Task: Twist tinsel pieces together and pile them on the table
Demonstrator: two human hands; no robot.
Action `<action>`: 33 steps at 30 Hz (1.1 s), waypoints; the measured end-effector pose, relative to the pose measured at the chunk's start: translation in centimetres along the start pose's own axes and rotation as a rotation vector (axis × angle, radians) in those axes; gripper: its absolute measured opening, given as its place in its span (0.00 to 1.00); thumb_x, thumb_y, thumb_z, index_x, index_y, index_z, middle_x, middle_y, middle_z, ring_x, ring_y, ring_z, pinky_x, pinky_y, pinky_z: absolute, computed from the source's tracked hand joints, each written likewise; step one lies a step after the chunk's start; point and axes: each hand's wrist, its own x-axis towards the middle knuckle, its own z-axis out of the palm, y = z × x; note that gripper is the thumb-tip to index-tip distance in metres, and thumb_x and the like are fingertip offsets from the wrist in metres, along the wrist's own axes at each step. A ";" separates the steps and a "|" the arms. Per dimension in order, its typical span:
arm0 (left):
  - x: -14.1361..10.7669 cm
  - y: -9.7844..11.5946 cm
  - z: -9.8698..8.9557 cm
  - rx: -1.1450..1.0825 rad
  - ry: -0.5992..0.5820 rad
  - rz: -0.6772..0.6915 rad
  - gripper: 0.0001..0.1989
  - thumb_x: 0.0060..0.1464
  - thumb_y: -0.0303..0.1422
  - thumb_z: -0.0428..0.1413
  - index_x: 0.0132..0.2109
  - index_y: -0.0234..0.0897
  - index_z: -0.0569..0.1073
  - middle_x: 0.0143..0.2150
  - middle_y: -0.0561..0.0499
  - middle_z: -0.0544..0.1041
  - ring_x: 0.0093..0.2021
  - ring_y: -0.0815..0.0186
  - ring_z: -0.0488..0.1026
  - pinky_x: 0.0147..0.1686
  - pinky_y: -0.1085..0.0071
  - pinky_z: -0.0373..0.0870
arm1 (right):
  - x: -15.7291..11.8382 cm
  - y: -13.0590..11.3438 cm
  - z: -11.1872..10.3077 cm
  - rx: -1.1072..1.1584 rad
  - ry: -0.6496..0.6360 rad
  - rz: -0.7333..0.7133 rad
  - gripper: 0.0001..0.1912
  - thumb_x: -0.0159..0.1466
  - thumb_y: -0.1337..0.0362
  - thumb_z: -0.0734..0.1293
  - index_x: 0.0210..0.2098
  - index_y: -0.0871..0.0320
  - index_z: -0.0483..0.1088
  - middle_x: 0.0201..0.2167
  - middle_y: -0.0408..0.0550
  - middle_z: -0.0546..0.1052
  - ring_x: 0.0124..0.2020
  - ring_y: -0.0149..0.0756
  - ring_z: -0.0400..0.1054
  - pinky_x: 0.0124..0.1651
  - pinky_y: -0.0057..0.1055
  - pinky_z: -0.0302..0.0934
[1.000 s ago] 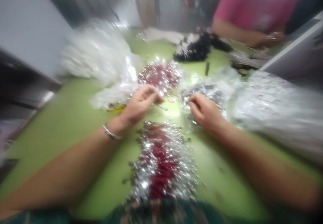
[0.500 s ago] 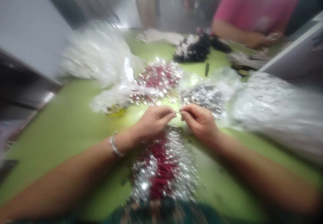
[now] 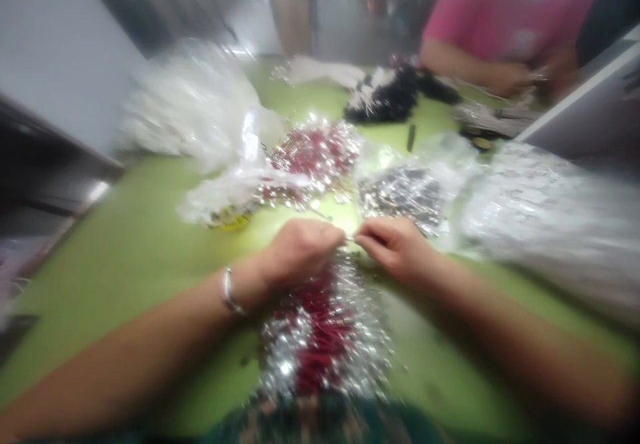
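My left hand [image 3: 306,247], with a bracelet at its wrist, is closed in a pinch at the middle of the view. Facing it, my right hand [image 3: 393,245] pinches too. A tiny light-coloured piece [image 3: 350,239] spans the small gap between the fingertips; what it is cannot be made out. Just below my hands lies a pile of dark red strands with silvery ends [image 3: 323,337]. Beyond them is a second red and silver pile [image 3: 320,151]. An opened plastic bag of small metallic pieces [image 3: 403,194] lies behind my right hand.
The green table [image 3: 150,231] bears a large clear plastic bag [image 3: 195,111] at the back left, another plastic bag [image 3: 550,211] at the right and a black bundle [image 3: 387,97] farther back. A person in a pink shirt [image 3: 515,14] works across the table.
Both my hands have come slightly nearer to me, and my left hand has turned so its back faces up more. The other person's hands have shifted a little.
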 end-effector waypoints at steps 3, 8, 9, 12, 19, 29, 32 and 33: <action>-0.2 0.4 0.1 0.110 0.011 0.107 0.12 0.54 0.22 0.47 0.26 0.34 0.69 0.20 0.53 0.66 0.20 0.70 0.56 0.20 0.69 0.49 | -0.2 -0.6 -0.1 0.048 -0.061 0.096 0.09 0.63 0.68 0.64 0.26 0.59 0.69 0.20 0.39 0.71 0.22 0.26 0.63 0.28 0.25 0.56; 0.6 -1.5 -1.3 -0.112 -0.123 0.059 0.14 0.61 0.29 0.48 0.30 0.35 0.74 0.26 0.50 0.72 0.25 0.69 0.65 0.26 0.71 0.62 | 0.0 -1.2 0.3 0.047 -0.071 0.163 0.10 0.64 0.68 0.64 0.26 0.58 0.70 0.21 0.40 0.72 0.23 0.27 0.63 0.31 0.26 0.56; 0.8 -2.2 -1.6 -0.203 -0.146 0.027 0.13 0.62 0.32 0.49 0.34 0.35 0.76 0.30 0.49 0.74 0.30 0.68 0.68 0.31 0.71 0.66 | 0.1 -1.2 0.3 0.029 -0.090 0.137 0.09 0.64 0.67 0.64 0.27 0.58 0.71 0.21 0.41 0.73 0.23 0.27 0.63 0.31 0.27 0.56; 0.7 -4.2 -1.6 -0.244 -0.041 -0.163 0.12 0.63 0.33 0.49 0.45 0.36 0.76 0.41 0.45 0.76 0.41 0.64 0.71 0.42 0.67 0.69 | 0.3 -1.0 0.1 0.012 -0.182 0.006 0.09 0.65 0.64 0.63 0.30 0.58 0.73 0.25 0.43 0.76 0.25 0.28 0.65 0.32 0.28 0.56; -0.1 -5.0 1.0 0.078 -0.181 -0.093 0.13 0.60 0.22 0.46 0.41 0.32 0.76 0.35 0.44 0.72 0.35 0.64 0.67 0.33 0.70 0.65 | 0.7 1.3 -2.4 -0.307 -0.073 0.105 0.11 0.65 0.61 0.65 0.29 0.57 0.73 0.25 0.45 0.74 0.26 0.31 0.63 0.30 0.30 0.53; 0.2 -4.8 -1.0 -0.357 0.262 -0.320 0.07 0.62 0.26 0.47 0.39 0.35 0.70 0.35 0.47 0.74 0.36 0.67 0.72 0.39 0.66 0.72 | 0.2 0.9 -1.0 -0.816 -0.265 0.169 0.07 0.64 0.67 0.62 0.32 0.59 0.70 0.32 0.52 0.72 0.28 0.36 0.62 0.25 0.32 0.45; 0.4 -4.2 -1.1 -0.769 0.436 -0.562 0.03 0.61 0.31 0.51 0.40 0.36 0.68 0.35 0.48 0.75 0.34 0.69 0.74 0.37 0.68 0.75 | 0.3 1.2 -0.6 -0.857 -0.221 0.190 0.07 0.64 0.70 0.60 0.31 0.59 0.69 0.31 0.53 0.72 0.27 0.35 0.61 0.25 0.33 0.44; 0.4 -4.0 -0.9 -0.904 0.445 -0.629 0.04 0.61 0.32 0.52 0.40 0.37 0.68 0.36 0.48 0.76 0.34 0.69 0.75 0.37 0.68 0.76 | 0.4 1.4 -0.6 -0.832 -0.199 0.191 0.08 0.64 0.70 0.60 0.31 0.59 0.69 0.31 0.53 0.72 0.27 0.36 0.62 0.26 0.33 0.46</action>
